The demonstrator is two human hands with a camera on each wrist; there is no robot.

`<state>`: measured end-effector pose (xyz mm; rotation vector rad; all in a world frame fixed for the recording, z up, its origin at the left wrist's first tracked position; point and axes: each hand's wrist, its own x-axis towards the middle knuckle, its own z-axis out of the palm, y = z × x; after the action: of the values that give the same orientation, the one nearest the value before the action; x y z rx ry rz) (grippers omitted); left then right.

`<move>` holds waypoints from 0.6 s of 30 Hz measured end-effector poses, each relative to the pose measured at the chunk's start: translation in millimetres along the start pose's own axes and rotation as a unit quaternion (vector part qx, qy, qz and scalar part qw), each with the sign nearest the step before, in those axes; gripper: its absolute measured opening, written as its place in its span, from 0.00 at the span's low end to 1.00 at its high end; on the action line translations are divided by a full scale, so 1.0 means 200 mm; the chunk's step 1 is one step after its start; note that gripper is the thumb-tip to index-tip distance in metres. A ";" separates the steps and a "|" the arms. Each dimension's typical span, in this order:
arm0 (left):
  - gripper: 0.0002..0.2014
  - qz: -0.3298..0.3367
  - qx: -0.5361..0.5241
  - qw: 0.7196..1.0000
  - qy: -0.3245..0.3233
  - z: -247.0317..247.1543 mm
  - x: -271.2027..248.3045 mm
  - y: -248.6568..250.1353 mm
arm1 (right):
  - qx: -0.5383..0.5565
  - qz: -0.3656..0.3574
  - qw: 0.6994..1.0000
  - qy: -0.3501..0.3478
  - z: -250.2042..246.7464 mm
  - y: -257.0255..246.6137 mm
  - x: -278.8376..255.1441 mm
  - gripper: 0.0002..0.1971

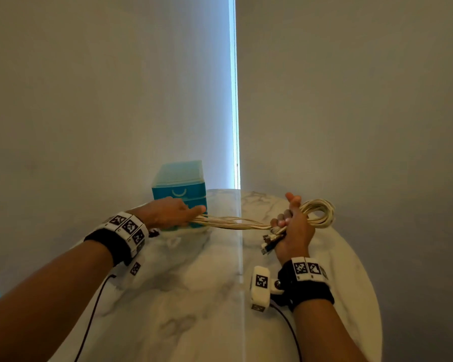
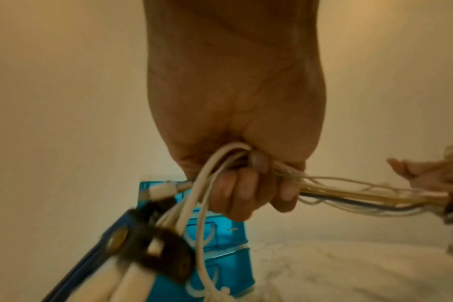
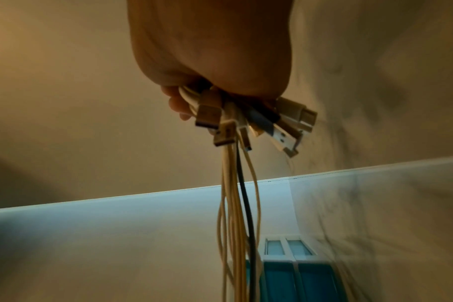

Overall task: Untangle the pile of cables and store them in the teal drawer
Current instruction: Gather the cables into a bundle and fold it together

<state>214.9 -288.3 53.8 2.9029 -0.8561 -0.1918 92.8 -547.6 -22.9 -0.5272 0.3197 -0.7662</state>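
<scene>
A bundle of cream cables (image 1: 236, 222) with one dark strand stretches between both hands above the marble table (image 1: 194, 283). My left hand (image 1: 171, 213) grips one end right in front of the teal drawer unit (image 1: 179, 188), fingers (image 2: 236, 192) curled round the strands (image 2: 349, 192). My right hand (image 1: 293, 226) grips the other end, where the cables loop (image 1: 322, 212) past the fist. Several USB plugs (image 1: 268, 242) stick out below that fist, also seen as plugs (image 3: 259, 122) in the right wrist view, with cables (image 3: 236, 214) running toward the drawers (image 3: 297, 282).
The teal drawer unit (image 2: 220, 245) stands at the table's back edge against the wall, its drawers closed. A window blind gap (image 1: 234, 100) runs up behind it. Black wrist-camera wires (image 1: 92, 314) trail over the table near me.
</scene>
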 end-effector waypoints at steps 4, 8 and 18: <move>0.38 0.010 0.079 0.997 0.004 0.09 0.01 -0.10 | -0.026 -0.007 0.999 -0.034 -0.01 0.01 0.00 0.15; 0.43 0.015 0.110 0.993 -0.043 0.26 0.03 -0.16 | -0.101 -0.007 0.993 -0.065 -0.01 0.10 -0.04 0.15; 0.19 0.164 -0.204 0.961 0.092 0.24 0.01 0.36 | -0.186 -0.042 0.974 -0.123 0.05 0.16 -0.11 0.14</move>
<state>171.9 -352.9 17.1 2.3199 -1.0961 -0.0557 100.4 -508.6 -30.5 -0.9867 0.2111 -0.7168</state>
